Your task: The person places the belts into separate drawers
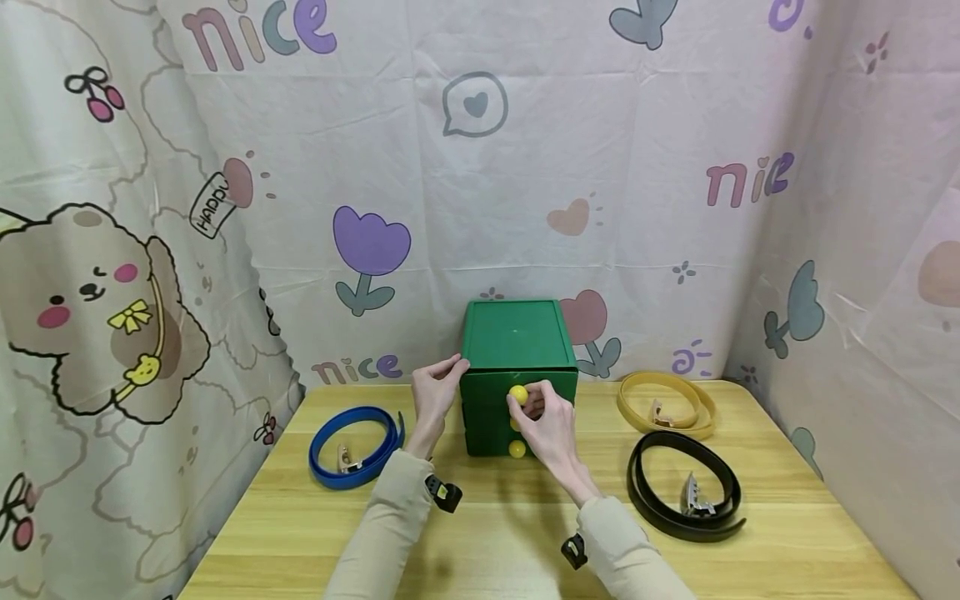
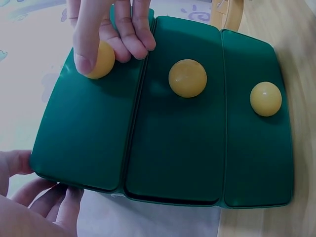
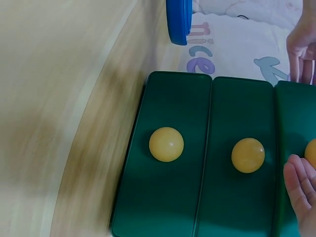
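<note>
Green three-drawer box stands far and central on the surface, its upper left corner clamped in my left hand, its top yellow knob pinched by my right hand.

Two hands touch one green box with three drawers and three yellow knobs; one belt lies left of the hands, two belts right.
</note>
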A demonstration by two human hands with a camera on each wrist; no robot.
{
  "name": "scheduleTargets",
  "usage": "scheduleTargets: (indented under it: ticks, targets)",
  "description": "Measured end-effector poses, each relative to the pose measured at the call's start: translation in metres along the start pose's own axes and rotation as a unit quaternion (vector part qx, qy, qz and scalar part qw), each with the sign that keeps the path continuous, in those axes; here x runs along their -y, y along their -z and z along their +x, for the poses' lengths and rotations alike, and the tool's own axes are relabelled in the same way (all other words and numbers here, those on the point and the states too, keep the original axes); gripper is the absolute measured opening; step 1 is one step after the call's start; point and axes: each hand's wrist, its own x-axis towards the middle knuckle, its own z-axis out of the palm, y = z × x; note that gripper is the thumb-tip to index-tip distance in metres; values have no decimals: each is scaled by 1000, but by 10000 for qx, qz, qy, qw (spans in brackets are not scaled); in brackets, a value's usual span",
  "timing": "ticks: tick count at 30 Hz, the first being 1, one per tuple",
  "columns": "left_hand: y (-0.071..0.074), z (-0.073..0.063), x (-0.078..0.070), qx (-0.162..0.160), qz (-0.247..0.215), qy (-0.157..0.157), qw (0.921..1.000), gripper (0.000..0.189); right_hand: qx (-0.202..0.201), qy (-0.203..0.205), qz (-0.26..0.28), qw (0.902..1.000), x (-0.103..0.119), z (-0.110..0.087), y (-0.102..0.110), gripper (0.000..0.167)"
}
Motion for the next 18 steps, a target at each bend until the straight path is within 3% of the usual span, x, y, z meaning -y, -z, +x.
scheduleTargets:
  ticks: [18]
  targets:
    - [5, 2, -3, 236, 57, 80, 9997, 28, 175, 103, 46, 9998, 5, -7, 8, 23]
